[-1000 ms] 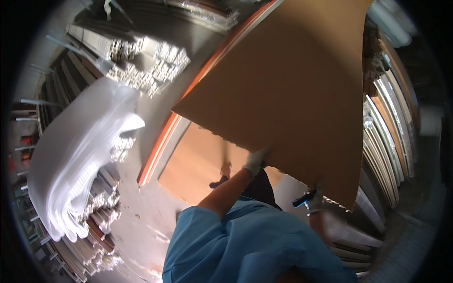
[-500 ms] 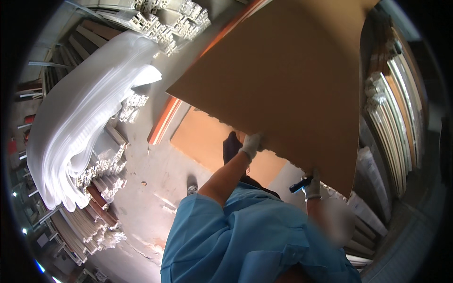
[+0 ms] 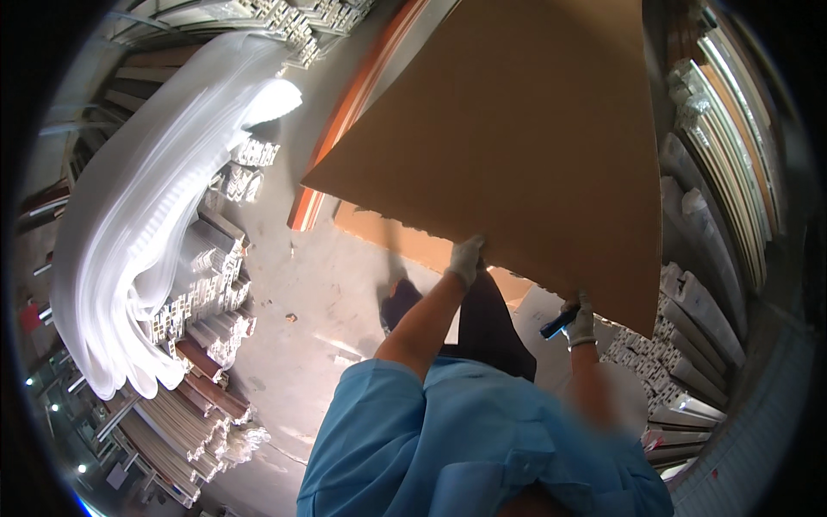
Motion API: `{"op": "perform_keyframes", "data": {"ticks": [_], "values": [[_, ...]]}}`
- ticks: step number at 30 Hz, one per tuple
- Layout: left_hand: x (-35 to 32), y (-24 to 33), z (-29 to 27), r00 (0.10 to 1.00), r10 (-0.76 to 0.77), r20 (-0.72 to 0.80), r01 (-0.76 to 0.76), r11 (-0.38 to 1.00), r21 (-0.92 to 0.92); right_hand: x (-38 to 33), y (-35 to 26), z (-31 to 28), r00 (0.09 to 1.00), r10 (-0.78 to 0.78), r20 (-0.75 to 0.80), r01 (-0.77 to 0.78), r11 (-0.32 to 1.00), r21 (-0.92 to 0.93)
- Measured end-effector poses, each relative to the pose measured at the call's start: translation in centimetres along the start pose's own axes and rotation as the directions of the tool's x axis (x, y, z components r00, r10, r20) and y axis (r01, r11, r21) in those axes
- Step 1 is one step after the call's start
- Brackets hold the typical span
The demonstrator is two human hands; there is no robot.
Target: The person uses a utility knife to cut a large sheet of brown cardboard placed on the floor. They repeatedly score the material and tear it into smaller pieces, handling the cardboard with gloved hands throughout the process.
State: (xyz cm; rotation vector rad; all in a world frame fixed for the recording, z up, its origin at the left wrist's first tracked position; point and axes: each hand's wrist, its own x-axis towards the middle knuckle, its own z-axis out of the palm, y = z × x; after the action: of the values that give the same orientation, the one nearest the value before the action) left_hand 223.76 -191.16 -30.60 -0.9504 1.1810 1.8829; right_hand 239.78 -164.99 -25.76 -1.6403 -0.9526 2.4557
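Note:
A large brown cardboard sheet [image 3: 525,146] is held up in front of me, its near edge ragged. Gloved in white, my left hand [image 3: 466,261] grips that edge near its middle. Farther right along the same edge, my right hand [image 3: 583,324], also gloved, is closed on the sheet. It also holds a small blue-and-black tool [image 3: 560,321], whose tip I cannot make out. Beneath the raised sheet, another piece of brown cardboard [image 3: 388,239] lies on the floor, mostly covered from view.
Reddish-orange long strips [image 3: 345,129] lie on the floor left of the sheet. White foam sheeting [image 3: 164,198] drapes over stacked profiles [image 3: 215,345] at the left. Wrapped profile bundles [image 3: 680,345] and long panels [image 3: 732,146] line the right side.
My view has shifted and my legs have moved, with a dark trouser leg now showing below the sheet. Both hands keep hold of the sheet, which covers more of the floor cardboard.

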Motion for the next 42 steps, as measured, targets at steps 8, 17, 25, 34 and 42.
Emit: {"op": "perform_keyframes", "data": {"ticks": [8,17,25,34,42], "values": [[2.5,-6.3,-13.0,0.993,-0.087,-0.082,0.080,0.994,-0.076,-0.7,13.0,-3.0,0.992,-0.003,-0.123,0.002,1.000,-0.015],[13.4,-9.9,-26.5,0.964,-0.020,-0.266,-0.015,0.992,-0.128,8.5,23.4,-5.9,0.962,0.016,-0.271,-0.048,0.992,-0.114],[28.7,-17.9,-33.3,0.998,-0.002,-0.058,0.003,0.999,0.032,27.3,33.0,-14.9,0.969,0.017,-0.246,-0.059,0.985,-0.164],[40.0,-24.0,-37.4,0.991,-0.076,-0.106,0.095,0.978,0.187,38.4,41.6,-24.9,0.968,-0.176,-0.181,0.157,0.981,-0.117],[40.0,-24.0,-36.9,0.988,0.092,-0.122,-0.046,0.941,0.334,41.4,42.0,-31.4,0.877,-0.129,-0.464,0.100,0.991,-0.086]]}}
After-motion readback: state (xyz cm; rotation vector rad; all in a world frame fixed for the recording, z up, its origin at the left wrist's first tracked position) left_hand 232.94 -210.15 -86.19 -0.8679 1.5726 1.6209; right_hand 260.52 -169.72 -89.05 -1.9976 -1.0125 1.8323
